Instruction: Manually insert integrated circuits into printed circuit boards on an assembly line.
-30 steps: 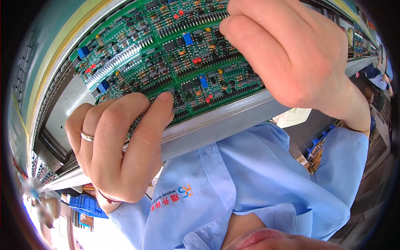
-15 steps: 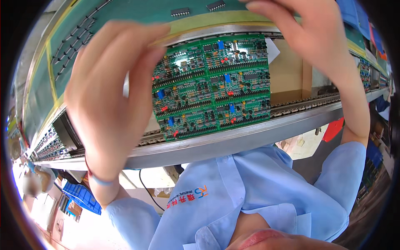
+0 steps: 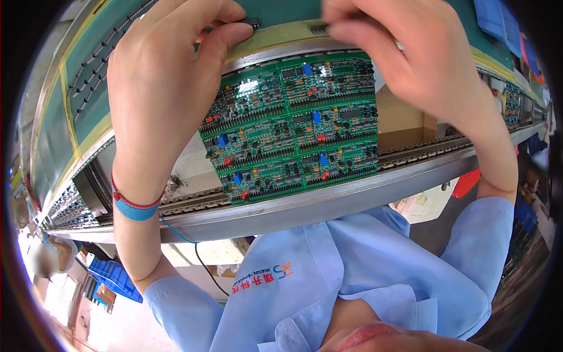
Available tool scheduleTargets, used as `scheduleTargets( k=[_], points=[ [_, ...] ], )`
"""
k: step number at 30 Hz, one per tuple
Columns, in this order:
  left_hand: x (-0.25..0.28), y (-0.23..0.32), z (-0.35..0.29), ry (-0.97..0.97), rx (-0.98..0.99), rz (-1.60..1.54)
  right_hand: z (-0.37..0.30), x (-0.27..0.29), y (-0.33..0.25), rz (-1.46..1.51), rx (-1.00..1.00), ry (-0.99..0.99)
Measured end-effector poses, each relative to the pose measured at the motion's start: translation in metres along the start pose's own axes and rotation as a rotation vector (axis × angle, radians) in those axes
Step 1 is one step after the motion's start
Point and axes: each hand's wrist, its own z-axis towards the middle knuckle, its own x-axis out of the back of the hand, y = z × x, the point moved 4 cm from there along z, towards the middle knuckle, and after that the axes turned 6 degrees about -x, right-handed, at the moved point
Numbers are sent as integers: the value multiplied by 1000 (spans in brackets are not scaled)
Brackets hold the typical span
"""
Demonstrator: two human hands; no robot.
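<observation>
My left hand (image 3: pixel 161 82) reaches over the far edge of the line, thumb and forefinger closed on a black multi-pin IC chip (image 3: pixel 253 23). To its right, my right hand (image 3: pixel 419 56) is partly blurred; its thumb and fingertips close on another dark IC chip (image 3: pixel 319 29), which is also smeared. Between and below the hands lies a green circuit board panel (image 3: pixel 275 132), densely filled with small parts, among them blue blocks and red pieces. Its lower left and right portions show fully, while my left hand stands close to its upper left.
A metal rail (image 3: pixel 328 190) with a chain conveyor (image 3: pixel 428 146) runs along the near side. Strips of black pin parts (image 3: pixel 105 53) lie on the green mat (image 3: pixel 82 102) at the left. A cardboard box (image 3: pixel 404 117) sits below the rails on the right. Blue crates (image 3: pixel 114 278) stand lower left.
My left hand has moved up and right and closed on one chip. My right hand has lowered to the other chip, which is now nearer the rail and further right.
</observation>
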Motion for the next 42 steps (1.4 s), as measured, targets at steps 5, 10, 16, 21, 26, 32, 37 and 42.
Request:
scheduleTargets(
  k=[5, 10, 16, 21, 26, 32, 37, 42],
  points=[
    [2, -4, -7, 48, -76, -21, -28, 6, -22, -172, -238, -210],
    [9, 8, -2, -103, 41, 137, -32, 0, -24, -289, -187, -192],
    [5, 0, -22, 105, -42, -67, -32, -3, -25, -344, -159, -202],
    [6, -7, -34, 194, -183, -205, -33, -4, -29, -397, -125, -209],
    [5, 0, -40, 225, -113, -328, -37, -5, -33, -567, 2, -196],
    [21, 22, -41, 13, -138, -147, -34, -10, -40, -704, -29, -214],
    [19, 25, -44, -101, -167, -43, -32, -10, -40, -716, -43, -237],
    [19, 24, -46, -87, -245, 9, -31, -10, -40, -721, -47, -284]
  ],
)
